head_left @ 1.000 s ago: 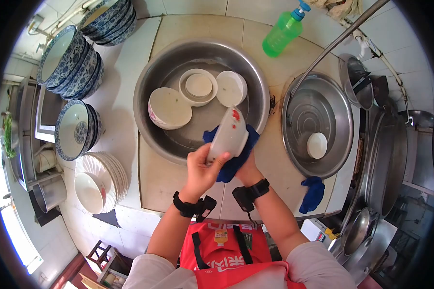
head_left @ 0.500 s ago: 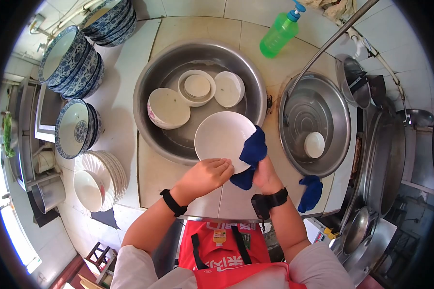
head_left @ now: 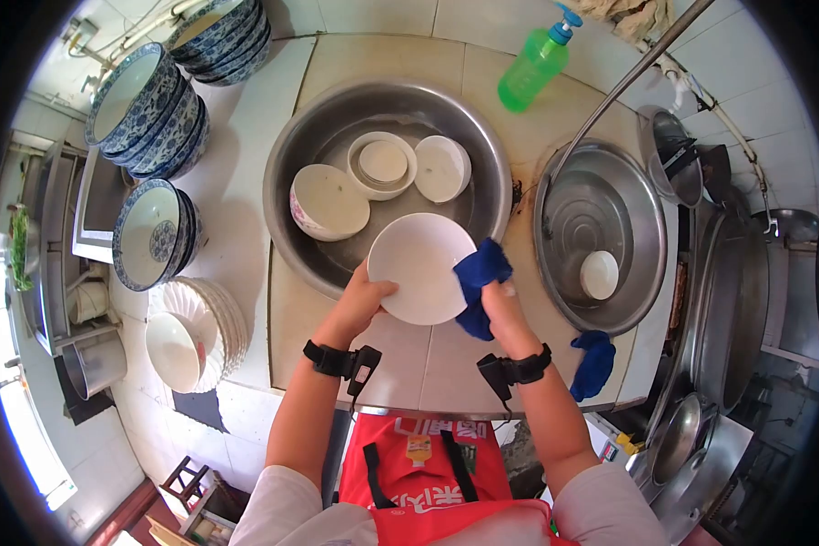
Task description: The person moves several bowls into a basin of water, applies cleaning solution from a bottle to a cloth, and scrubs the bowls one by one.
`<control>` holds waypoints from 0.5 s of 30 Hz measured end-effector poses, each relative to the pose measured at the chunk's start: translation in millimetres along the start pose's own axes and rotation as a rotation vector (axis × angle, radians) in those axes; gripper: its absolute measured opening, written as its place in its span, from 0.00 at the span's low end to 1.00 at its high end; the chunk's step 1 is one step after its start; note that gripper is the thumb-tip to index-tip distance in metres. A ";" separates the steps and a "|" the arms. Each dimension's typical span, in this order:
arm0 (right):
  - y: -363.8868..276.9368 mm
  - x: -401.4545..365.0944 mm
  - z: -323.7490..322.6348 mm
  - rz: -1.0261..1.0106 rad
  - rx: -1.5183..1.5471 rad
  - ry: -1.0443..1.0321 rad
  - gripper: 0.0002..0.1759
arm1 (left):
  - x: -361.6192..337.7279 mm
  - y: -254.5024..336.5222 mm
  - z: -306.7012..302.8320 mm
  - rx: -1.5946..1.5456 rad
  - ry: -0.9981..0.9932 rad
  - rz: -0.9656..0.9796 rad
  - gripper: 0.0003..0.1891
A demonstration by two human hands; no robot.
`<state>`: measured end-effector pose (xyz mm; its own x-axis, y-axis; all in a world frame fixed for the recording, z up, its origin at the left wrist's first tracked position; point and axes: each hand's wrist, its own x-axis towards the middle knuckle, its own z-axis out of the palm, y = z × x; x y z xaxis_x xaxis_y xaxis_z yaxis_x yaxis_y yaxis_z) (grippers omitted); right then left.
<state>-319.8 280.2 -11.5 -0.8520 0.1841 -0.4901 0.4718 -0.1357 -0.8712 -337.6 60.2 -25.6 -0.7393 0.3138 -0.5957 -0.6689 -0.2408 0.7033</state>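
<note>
My left hand (head_left: 359, 301) grips the left rim of a white bowl (head_left: 420, 267), held with its inside facing up over the near edge of a large steel basin (head_left: 287, 155). My right hand (head_left: 499, 304) holds a blue cloth (head_left: 480, 278) pressed against the bowl's right rim. Inside the basin lie three more white bowls: one at the left (head_left: 328, 201), one holding a small dish (head_left: 382, 164), and one tipped at the right (head_left: 442, 167).
A second steel basin (head_left: 573, 209) to the right holds one small white bowl (head_left: 599, 274). Another blue cloth (head_left: 594, 362) lies at the counter edge. A green soap bottle (head_left: 537, 62) stands behind. Stacks of blue patterned bowls (head_left: 150, 109) and white plates (head_left: 196, 332) sit left.
The bowl was turned from edge-on to face up. My left hand shifted to its left rim, and my right hand with the cloth moved to its right rim.
</note>
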 end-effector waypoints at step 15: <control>69.0 44.5 78.8 -0.304 0.190 -0.021 0.31 | 7.8 -13.0 44.6 0.660 0.322 0.425 0.42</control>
<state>-343.0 202.3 -91.2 -0.9523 0.2244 -0.2068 0.1469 -0.2568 -0.9552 -331.3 106.6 -22.1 -0.9706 0.0169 -0.2402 -0.2206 0.3374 0.9152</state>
